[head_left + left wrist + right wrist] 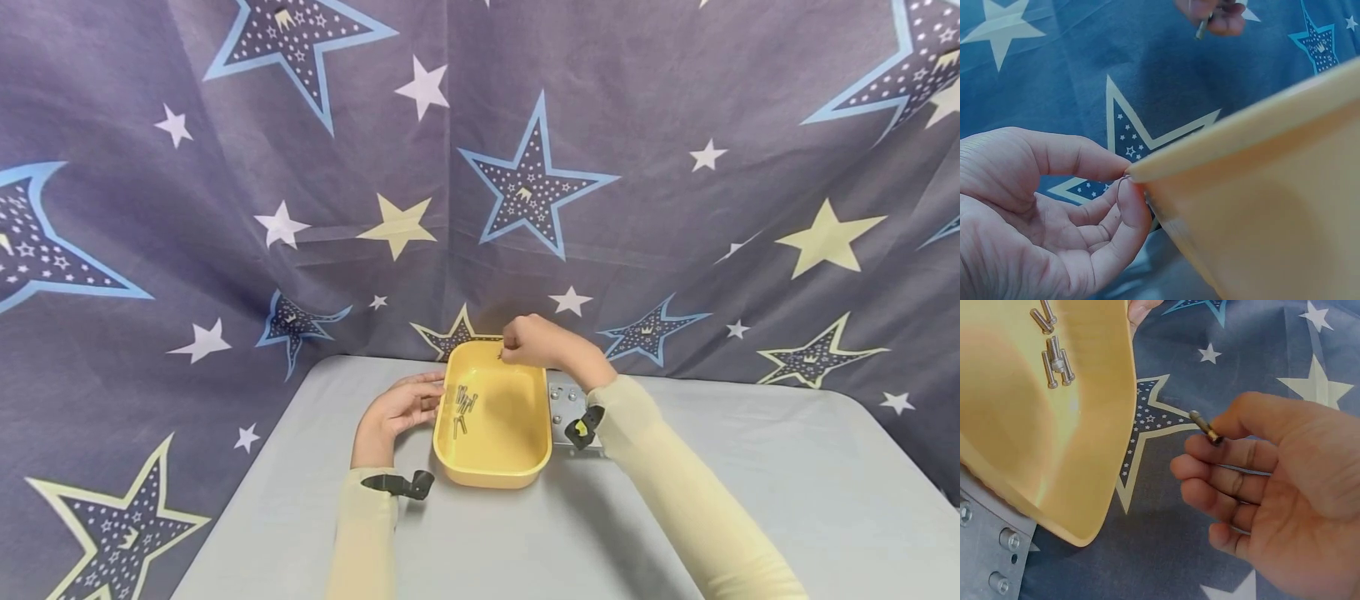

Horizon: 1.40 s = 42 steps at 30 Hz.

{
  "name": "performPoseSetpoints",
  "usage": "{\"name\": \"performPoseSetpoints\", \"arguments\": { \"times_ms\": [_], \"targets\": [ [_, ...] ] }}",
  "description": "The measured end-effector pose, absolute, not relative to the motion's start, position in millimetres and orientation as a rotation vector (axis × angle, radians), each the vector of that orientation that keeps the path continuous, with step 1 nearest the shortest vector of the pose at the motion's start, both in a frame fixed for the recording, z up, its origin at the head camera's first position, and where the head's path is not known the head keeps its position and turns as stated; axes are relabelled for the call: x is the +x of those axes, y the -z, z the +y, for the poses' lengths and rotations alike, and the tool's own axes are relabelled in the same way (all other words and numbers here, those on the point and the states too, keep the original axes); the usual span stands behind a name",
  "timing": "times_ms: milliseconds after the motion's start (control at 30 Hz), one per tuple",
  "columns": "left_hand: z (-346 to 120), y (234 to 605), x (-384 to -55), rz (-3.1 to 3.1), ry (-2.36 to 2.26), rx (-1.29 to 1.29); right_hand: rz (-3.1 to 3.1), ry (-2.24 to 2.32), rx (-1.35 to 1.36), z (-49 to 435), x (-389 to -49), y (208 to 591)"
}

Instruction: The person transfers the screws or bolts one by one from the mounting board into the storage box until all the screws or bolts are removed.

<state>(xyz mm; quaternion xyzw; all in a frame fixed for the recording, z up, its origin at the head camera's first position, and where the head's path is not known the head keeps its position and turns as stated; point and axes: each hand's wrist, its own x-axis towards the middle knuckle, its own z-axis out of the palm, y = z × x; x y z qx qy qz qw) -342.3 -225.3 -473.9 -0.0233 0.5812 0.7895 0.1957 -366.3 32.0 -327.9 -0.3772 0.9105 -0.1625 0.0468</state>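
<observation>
A yellow plastic tray [492, 479] stands on the table, with several loose metal bolts [464, 402] lying at its left side. My left hand [403, 408] is at the tray's left side; in the left wrist view the thumb and a finger pinch its rim [1210, 140]. Above the far right corner, my right hand [542, 343] holds a small bolt [1205, 427] between thumb and index finger. That bolt looks darker, partly brassy, and its other fingers are loosely curled below it. Several silver socket-head bolts [1058, 362] show inside the tray in the right wrist view.
A metal plate [567, 410] with bolts standing in it lies against the tray's right side, partly under my right forearm. The grey table [750, 467] runs back to a purple star-patterned cloth [645, 100] hanging behind it.
</observation>
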Motion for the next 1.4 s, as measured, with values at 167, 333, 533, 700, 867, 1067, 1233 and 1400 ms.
{"name": "performPoseSetpoints", "arguments": {
  "times_ms": [167,333,533,700,867,1067,1233,1400],
  "targets": [
    [-223,472,-341,1.629,-2.201,-0.068,2.743,0.411,-1.160,25,-370,331],
    [-223,472,-342,1.642,-2.192,-0.083,2.712,0.353,-1.161,18,-375,335],
    [-224,473,-344,1.647,-2.197,-0.105,2.685,0.347,-1.178,10,-378,340],
    [-225,474,-343,1.641,-2.199,-0.115,2.660,0.354,-1.164,3,-379,347],
    [-224,473,-343,1.623,-2.204,-0.115,2.666,0.311,-1.163,-3,-382,358],
    [-224,472,-344,1.599,-2.211,-0.095,2.621,0.223,-1.166,-14,-387,366],
    [-225,472,-344,1.594,-2.215,-0.067,2.630,0.126,-1.045,-22,-403,389],
    [-225,471,-343,1.608,-2.210,-0.073,2.654,0.045,-0.877,-33,-398,395]
  ]
}}
